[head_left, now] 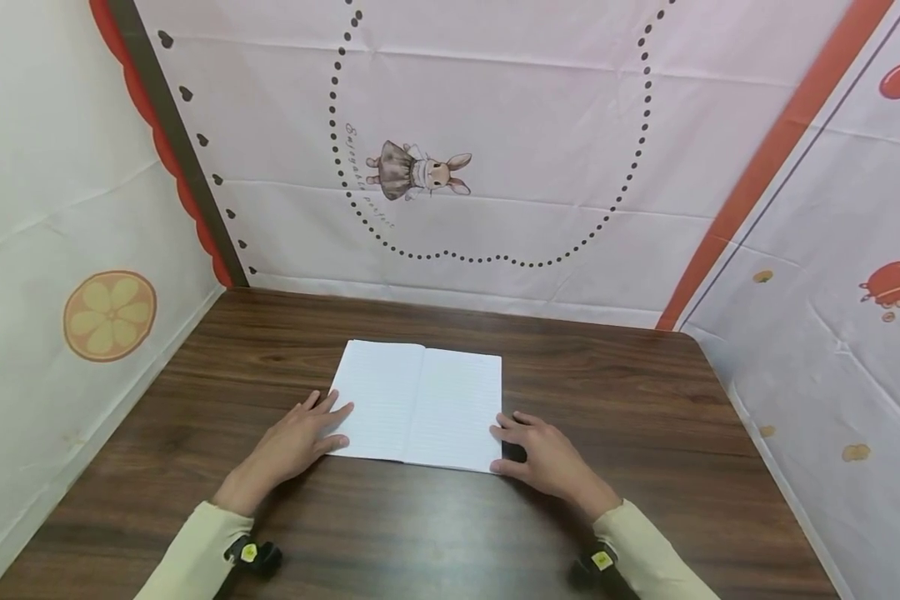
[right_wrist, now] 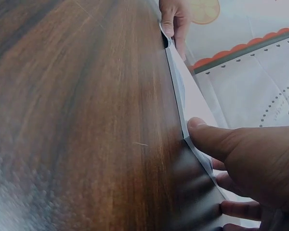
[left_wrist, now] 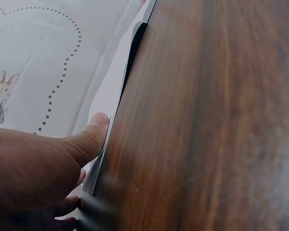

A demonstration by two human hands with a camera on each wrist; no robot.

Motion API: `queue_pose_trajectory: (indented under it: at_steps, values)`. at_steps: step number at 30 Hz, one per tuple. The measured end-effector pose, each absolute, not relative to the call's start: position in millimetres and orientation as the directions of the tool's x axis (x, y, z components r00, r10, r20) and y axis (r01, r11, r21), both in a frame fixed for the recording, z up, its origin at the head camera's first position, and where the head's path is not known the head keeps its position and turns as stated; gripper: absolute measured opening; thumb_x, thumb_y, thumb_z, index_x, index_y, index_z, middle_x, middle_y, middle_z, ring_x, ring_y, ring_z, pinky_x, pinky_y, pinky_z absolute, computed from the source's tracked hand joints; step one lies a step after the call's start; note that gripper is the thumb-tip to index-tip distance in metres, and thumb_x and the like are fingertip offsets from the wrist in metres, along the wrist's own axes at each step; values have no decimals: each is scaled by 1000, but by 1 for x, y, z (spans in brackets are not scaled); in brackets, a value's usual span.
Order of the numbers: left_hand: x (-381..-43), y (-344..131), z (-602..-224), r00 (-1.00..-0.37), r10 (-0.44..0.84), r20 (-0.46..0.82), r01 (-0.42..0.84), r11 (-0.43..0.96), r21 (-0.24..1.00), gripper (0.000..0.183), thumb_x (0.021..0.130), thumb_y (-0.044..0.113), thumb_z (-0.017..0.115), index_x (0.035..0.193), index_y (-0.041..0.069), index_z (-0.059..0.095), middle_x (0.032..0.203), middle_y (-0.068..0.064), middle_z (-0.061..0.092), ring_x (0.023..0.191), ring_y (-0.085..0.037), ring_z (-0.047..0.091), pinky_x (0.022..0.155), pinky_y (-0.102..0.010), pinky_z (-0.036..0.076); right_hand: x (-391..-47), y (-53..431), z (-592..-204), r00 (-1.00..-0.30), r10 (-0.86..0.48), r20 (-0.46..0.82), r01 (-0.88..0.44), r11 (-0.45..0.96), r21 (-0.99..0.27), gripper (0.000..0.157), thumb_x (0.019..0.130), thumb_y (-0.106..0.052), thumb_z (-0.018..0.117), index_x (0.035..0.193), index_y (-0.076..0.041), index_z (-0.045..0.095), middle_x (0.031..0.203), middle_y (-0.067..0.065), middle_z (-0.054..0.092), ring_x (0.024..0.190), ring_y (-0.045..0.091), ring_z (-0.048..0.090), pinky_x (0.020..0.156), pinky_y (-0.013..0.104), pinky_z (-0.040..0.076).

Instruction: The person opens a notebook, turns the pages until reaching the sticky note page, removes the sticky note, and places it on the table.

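Observation:
An open notebook (head_left: 457,408) with white lined pages lies spread on the table, its centre fold running away from me. At its left edge my left hand (head_left: 297,439) rests with fingers spread, thumb and index tip on the page. The left wrist view has that thumb (left_wrist: 92,134) on top of the paper near the lower edge. My right hand (head_left: 546,457) touches the right edge, its fingertips on the page margin and the thumb at the lower right corner. In the right wrist view, the right thumb (right_wrist: 207,136) presses at the notebook's edge, where the pages bow up slightly.
The dark wooden table (head_left: 420,533) extends around the notebook. A printed cloth (head_left: 532,150) with a rabbit and dotted line hangs behind it, with more cloth along the left and right sides. Both wrists carry small black devices with yellow tags.

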State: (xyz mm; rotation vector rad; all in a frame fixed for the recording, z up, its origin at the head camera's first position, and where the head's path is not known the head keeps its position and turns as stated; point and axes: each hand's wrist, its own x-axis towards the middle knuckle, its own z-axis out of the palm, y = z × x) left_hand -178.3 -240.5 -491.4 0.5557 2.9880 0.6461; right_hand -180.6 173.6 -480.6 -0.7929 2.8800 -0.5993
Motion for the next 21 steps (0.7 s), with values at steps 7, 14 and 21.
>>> queue_pose_trajectory:
  at_steps: [7,14,21]
  values:
    - [-178,-241,-491,-935,353,39,336,843,421,57,98,33,68,148,9,55,157,-27,39,146,-54,28,114,-71,27,-178,170,-480,-875,-483,22,-451,798,-400,59,90,-42,77,140,-13,65,151,5,54,143,37,46,111,63,39]
    - [-178,-242,-491,-932,360,47,344,834,431,57,98,34,67,148,9,55,156,-28,39,146,-54,28,113,-72,27,-176,164,-482,-893,-448,51,-433,820,-374,56,91,-45,75,136,-12,68,148,6,58,142,36,48,109,64,41]
    - [-177,-242,-492,-931,360,52,346,830,438,58,98,34,67,148,9,54,157,-28,38,147,-55,27,113,-72,25,-172,156,-484,-904,-420,74,-419,843,-338,57,90,-47,76,132,-10,70,144,11,61,138,40,51,105,60,47]
